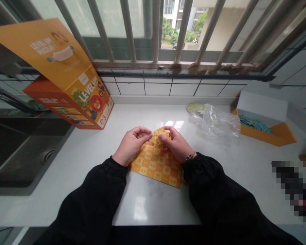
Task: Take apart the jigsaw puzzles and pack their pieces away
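Observation:
Several yellow-orange puzzle pieces (pixel 156 136) are bunched between my hands above the counter's middle. My right hand (pixel 177 143) is closed on them, thumb on top. At the pieces' left edge, my left hand (pixel 131 144) pinches with thumb and forefinger; it appears to grip one of them, though the fingertips partly cover it. Under both hands lies an orange-and-yellow checkered board (pixel 155 166), flat on the white counter (pixel 97 190). A bracelet circles my right wrist.
An orange puzzle box (pixel 91 98) stands open at the back left, beside a dark sink (pixel 12 160). Crumpled clear plastic bags (pixel 214 120) lie at the back right, near an open box (pixel 265 134) holding teal pieces. A barred window (pixel 155 30) runs behind the counter.

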`<state>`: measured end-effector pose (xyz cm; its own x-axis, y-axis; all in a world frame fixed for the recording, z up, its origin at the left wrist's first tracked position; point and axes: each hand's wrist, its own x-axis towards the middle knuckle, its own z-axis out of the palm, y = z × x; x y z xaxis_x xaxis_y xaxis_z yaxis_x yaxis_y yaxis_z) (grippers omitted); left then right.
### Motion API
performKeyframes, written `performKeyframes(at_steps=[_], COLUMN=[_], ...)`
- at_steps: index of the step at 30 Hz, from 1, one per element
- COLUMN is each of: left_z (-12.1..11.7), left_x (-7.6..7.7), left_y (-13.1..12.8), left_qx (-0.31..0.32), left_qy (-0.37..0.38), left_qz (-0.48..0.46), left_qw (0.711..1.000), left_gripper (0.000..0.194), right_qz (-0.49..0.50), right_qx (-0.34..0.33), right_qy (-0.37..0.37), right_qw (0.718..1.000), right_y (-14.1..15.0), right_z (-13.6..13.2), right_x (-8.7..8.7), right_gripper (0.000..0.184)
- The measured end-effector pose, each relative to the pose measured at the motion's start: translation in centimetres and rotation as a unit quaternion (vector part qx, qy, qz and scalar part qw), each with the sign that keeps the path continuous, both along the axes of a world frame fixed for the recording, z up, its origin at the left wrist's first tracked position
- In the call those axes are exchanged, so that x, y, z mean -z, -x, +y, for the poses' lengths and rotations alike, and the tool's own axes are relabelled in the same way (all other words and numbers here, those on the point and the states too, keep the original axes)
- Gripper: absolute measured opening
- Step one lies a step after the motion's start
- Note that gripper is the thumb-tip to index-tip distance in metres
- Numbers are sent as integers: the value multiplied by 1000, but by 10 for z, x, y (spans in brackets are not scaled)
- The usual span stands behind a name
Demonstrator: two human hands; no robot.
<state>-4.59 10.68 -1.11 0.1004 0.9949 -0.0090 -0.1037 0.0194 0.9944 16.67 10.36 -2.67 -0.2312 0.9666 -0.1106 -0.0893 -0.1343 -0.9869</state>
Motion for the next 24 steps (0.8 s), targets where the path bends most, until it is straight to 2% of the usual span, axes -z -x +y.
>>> performKeyframes(at_steps=[3, 5, 7, 9, 11, 13, 16, 19, 21, 24], left_z=[-3, -2, 0, 2, 3, 2, 1, 1, -1, -4], left_x=[-11, -19, -23, -20, -13, -6, -3, -11, -18, -26], left_y=[10, 28, 50, 70, 83, 89, 86, 79, 73, 62], left_qx=[4, 17, 6, 62, 107, 126, 126, 117, 121, 133], left_qy=[16, 10, -32, -55, -69, -84, -97, -84, -52, 24], left_qz=[38, 155, 332, 444, 492, 506, 515, 516, 487, 376], left_qw=[999, 988, 943, 892, 861, 849, 843, 844, 863, 917], left_gripper=[39, 49, 58, 62, 59, 54, 47, 42, 34, 33], right_qz=[-16, 0, 15, 19, 20, 25, 40, 57, 66, 59], right_qx=[-32, -49, -47, -42, -42, -44, -55, -66, -85, -117], right_qy=[18, 15, 12, 10, 8, 8, 11, 12, 12, 7], right_qw=[999, 999, 999, 999, 999, 999, 998, 996, 994, 991], right_y=[0, -2, -3, -4, -5, -5, -5, -5, -4, -3], right_z=[1, 1, 1, 1, 0, 0, 0, -1, -2, -4], right_x=[3, 3, 1, -3, -5, -6, -5, -4, -6, -9], right_gripper=[65, 59, 54, 52, 51, 51, 50, 49, 48, 49])
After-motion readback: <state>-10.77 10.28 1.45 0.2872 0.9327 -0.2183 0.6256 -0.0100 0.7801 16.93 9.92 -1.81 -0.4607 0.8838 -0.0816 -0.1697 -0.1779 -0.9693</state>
